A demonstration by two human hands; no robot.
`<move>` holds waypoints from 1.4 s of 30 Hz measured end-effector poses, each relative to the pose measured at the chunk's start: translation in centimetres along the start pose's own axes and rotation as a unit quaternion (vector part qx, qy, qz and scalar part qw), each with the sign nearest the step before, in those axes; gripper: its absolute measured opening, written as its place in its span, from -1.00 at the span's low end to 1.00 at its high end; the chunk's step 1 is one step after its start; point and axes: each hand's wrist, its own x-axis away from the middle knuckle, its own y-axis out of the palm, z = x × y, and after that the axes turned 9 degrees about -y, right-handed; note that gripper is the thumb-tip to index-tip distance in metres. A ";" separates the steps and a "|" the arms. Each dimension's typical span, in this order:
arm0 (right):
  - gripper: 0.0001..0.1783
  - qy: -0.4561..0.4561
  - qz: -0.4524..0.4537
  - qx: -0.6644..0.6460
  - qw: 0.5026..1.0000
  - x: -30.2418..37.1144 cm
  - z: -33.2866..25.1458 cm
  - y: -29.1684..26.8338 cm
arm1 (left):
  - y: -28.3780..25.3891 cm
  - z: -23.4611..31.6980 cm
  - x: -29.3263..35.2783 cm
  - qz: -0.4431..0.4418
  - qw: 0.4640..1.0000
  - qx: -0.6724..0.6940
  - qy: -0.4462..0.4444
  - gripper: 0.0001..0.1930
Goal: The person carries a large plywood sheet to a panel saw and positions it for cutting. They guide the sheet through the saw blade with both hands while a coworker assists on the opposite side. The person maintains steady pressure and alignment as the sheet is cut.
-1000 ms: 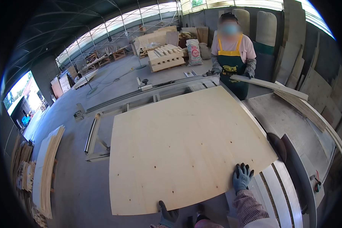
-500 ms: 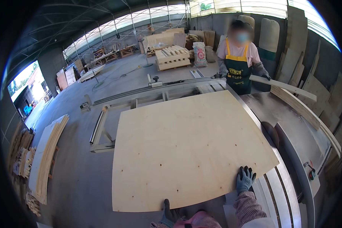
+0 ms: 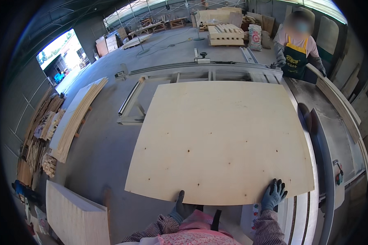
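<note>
A large pale plywood sheet (image 3: 221, 143) with small dark knots lies across the sliding table of a saw. My left hand (image 3: 180, 211), in a grey-blue glove with dark fingertips, grips its near edge, thumb on top and the other fingers partly hidden. Toward the near right corner my right hand (image 3: 274, 196), gloved alike, rests flat on the sheet with fingers spread. Just past the sheet's right edge stands the dark round saw blade (image 3: 304, 116).
A co-worker in a green and yellow apron (image 3: 295, 60) stands at the far right, hands by long wooden strips (image 3: 339, 102). Stacked boards (image 3: 79, 118) lie on the left; a white-sided panel stack (image 3: 75, 212) is at lower left. A roller frame (image 3: 131, 98) extends beyond the sheet.
The view has swung down and to the right, so the scene sits further left and the lower-left panel stack shows. Both hands keep their places on the sheet.
</note>
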 end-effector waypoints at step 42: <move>-0.66 -0.012 0.022 -0.044 0.999 -3.4 -1.1 -0.4 | 8.1 4.3 -7.1 0.112 0.992 0.033 0.050 -0.35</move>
